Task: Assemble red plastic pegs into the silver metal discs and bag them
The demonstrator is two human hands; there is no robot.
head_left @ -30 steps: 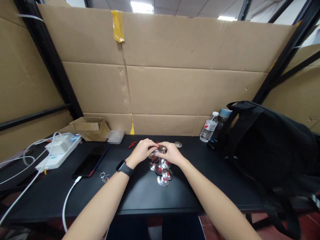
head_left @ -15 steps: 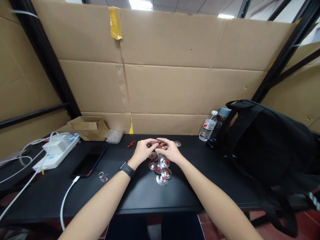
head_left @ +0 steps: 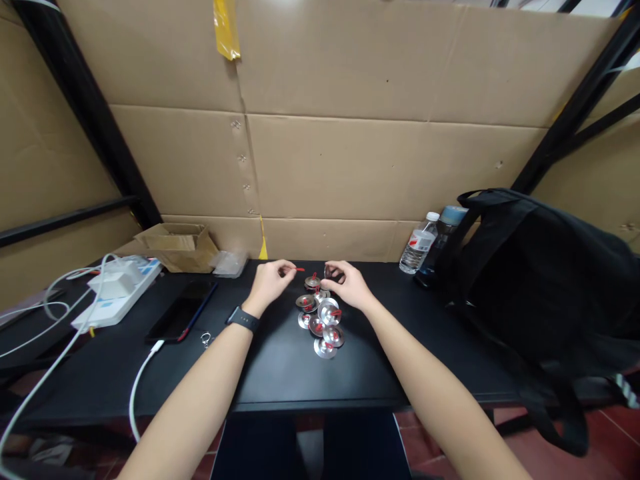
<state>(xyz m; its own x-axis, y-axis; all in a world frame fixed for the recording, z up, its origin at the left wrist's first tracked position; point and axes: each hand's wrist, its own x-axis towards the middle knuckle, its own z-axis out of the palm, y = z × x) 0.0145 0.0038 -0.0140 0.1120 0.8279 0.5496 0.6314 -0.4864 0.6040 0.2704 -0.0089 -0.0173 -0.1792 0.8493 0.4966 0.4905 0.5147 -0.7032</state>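
Several silver finger cymbals [head_left: 329, 311] with red loops lie in an overlapping pile on the black table, between my hands. My left hand [head_left: 270, 283], beyond a dark wristwatch [head_left: 243, 319], is pinched closed left of the pile's far end. A short red cord [head_left: 300, 269] sticks out of its fingertips to the right. To the right of the pile, my right hand [head_left: 349, 283] curls its fingers and thumb round one finger cymbal [head_left: 327, 272], seen nearly edge-on. The fingers partly hide it.
At left are a power strip [head_left: 117, 297] with white cables, a phone [head_left: 183, 312], a key ring [head_left: 205, 339], a cardboard box [head_left: 177, 247] and a clear plastic packet [head_left: 230, 263]. Right: a water bottle [head_left: 419, 245], a blue-lidded bottle [head_left: 447, 233], a black backpack [head_left: 540, 267]. Cardboard walls [head_left: 340, 167] enclose the table.
My hands, together over the pile before, have moved apart to left and right. A red cord now shows in my left fingertips; the finger cymbal is in my right hand. The view has tilted down.
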